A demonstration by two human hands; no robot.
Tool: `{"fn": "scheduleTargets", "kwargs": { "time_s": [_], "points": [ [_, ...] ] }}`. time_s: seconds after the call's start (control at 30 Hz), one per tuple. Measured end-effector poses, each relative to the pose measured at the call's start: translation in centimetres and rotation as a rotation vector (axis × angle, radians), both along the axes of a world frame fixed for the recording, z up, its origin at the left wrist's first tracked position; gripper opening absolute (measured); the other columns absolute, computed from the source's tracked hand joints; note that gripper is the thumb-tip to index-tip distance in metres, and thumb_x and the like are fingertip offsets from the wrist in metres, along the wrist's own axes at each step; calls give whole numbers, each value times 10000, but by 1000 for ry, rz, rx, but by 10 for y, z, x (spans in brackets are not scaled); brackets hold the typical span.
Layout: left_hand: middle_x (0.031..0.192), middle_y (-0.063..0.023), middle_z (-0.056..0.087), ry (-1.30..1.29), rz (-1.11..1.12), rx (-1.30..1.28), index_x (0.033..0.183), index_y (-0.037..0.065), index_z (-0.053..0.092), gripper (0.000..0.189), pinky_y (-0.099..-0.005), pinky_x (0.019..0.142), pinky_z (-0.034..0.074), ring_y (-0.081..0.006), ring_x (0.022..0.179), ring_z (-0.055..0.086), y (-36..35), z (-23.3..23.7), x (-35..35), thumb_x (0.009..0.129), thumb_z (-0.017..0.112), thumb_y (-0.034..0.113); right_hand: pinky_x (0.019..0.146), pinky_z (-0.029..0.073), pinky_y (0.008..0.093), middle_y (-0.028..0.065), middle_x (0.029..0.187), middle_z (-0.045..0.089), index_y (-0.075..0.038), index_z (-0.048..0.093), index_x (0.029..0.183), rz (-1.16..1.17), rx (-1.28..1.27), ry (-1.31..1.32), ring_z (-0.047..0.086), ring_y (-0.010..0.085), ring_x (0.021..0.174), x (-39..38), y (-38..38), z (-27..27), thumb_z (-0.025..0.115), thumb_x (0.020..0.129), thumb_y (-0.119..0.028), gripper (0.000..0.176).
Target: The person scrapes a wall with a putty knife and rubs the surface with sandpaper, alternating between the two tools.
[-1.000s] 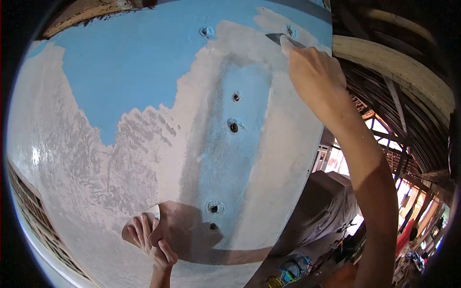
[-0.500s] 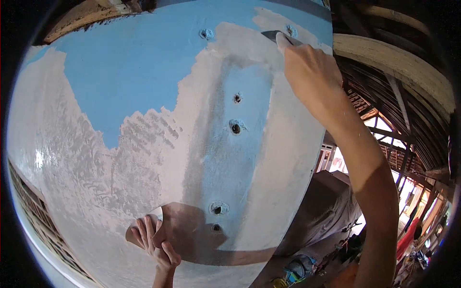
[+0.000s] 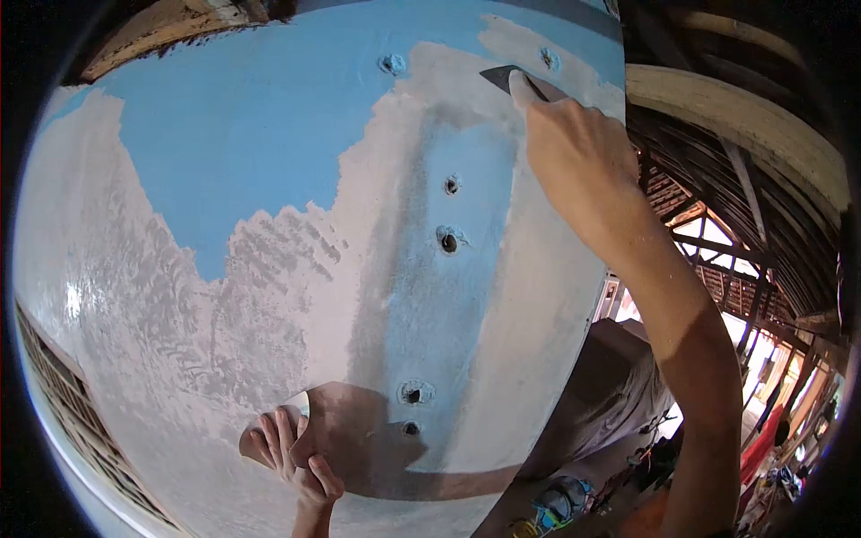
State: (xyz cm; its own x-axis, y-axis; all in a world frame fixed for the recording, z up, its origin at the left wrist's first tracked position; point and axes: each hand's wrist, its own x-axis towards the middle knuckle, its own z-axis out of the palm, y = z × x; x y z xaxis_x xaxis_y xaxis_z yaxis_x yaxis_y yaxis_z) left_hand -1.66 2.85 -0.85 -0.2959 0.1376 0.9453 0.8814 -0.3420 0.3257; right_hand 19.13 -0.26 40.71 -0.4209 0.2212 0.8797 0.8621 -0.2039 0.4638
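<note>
A blue wall [image 3: 242,117] partly coated with pale, smeared putty [image 3: 556,251] fills most of the view. High on the right, my right hand [image 3: 583,148] pinches a putty knife [image 3: 502,79], its dark blade flat against the coated surface below a ragged hole. Lower left, my left hand [image 3: 300,453] grips a thin, shiny, flat plate [image 3: 256,441], with fingers over its face and the thumb at its edge. Between the hands runs an upright blue strip [image 3: 435,314] with several rough holes [image 3: 448,240] in it.
The wall's right edge drops away to a covered dark bulk [image 3: 605,394]. Wooden roof beams [image 3: 735,99] slope beyond it. Cluttered items [image 3: 560,502] lie at lower right, and slatted lattice [image 3: 76,403] shows at far left.
My right hand has slid the putty knife a little leftward and down along the wall. My left hand keeps its hold, and the view has shifted slightly.
</note>
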Motion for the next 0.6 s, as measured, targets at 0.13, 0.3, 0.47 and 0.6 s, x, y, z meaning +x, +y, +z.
{"fn": "scheduleTargets", "kwargs": {
  "time_s": [0.13, 0.3, 0.47, 0.6],
  "points": [
    [1445, -271, 408, 23, 47, -1, 1322, -24, 520, 519, -607, 1142, 96, -491, 1396, 257, 2, -1, 1, 961, 294, 273, 662, 561, 467, 220, 863, 693, -89, 483, 1300, 19, -1, 51, 702, 357, 821, -1, 4, 13, 486, 888, -65, 413],
    [1471, -272, 368, 34, 52, -26, 1333, -21, 502, 504, -602, 1143, 83, -485, 1407, 232, -2, 2, 1, 982, 290, 271, 665, 538, 482, 213, 798, 676, -155, 419, 1407, 137, -121, 84, 691, 362, 784, 16, -3, -20, 464, 907, -61, 511],
    [1480, -245, 371, 113, 75, -15, 1331, -37, 493, 474, -612, 1138, 74, -487, 1405, 232, -8, 16, 6, 1011, 300, 255, 666, 524, 463, 217, 931, 668, -151, 335, 1486, 335, -463, 321, 673, 365, 784, 87, -38, -147, 520, 931, -96, 587],
    [1480, -172, 409, 265, -30, 101, 1336, -27, 503, 436, -612, 1140, 96, -472, 1391, 280, -1, 73, -8, 997, 375, 217, 672, 488, 451, 231, 925, 627, 28, 507, 1271, 820, -493, 840, 622, 377, 803, 146, -61, -319, 565, 931, -140, 384]
  ]
}}
